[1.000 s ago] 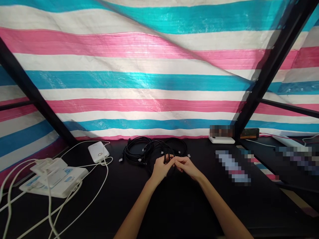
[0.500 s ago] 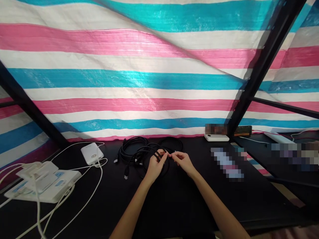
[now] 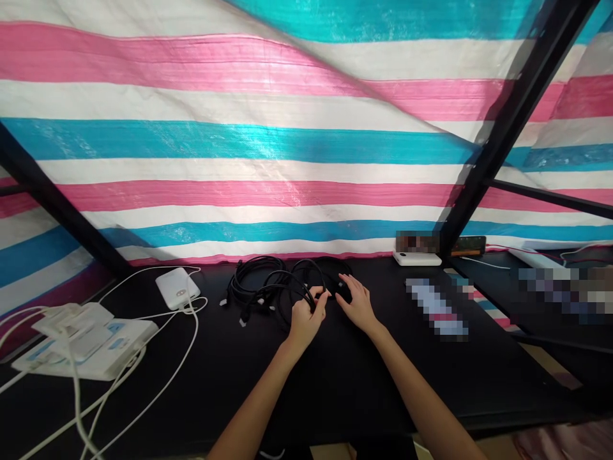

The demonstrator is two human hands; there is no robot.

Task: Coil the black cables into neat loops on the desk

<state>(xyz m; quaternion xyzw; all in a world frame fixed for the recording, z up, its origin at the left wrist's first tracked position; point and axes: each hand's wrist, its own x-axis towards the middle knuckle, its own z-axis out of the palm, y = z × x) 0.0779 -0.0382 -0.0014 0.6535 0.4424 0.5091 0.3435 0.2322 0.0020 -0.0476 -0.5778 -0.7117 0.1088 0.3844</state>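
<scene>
A tangle of coiled black cables [image 3: 268,284] with silver plugs lies on the black table [image 3: 335,370] near the striped tarp. My left hand [image 3: 306,316] is closed around several black cable strands at the right side of the pile. My right hand [image 3: 354,300] rests just right of it, fingers spread over another black coil [image 3: 330,268], touching it.
White chargers and adapters [image 3: 86,338] with white cords [image 3: 158,377] lie at the left. A white power bank [image 3: 178,287] sits behind them. Another white device [image 3: 416,257] stands at the back right. Black frame bars [image 3: 507,121] cross the tarp on both sides.
Both hands moved forward toward the cable pile. The left hand went from pinching a cable end to gripping several strands, and the right hand let go and spread over the coil.
</scene>
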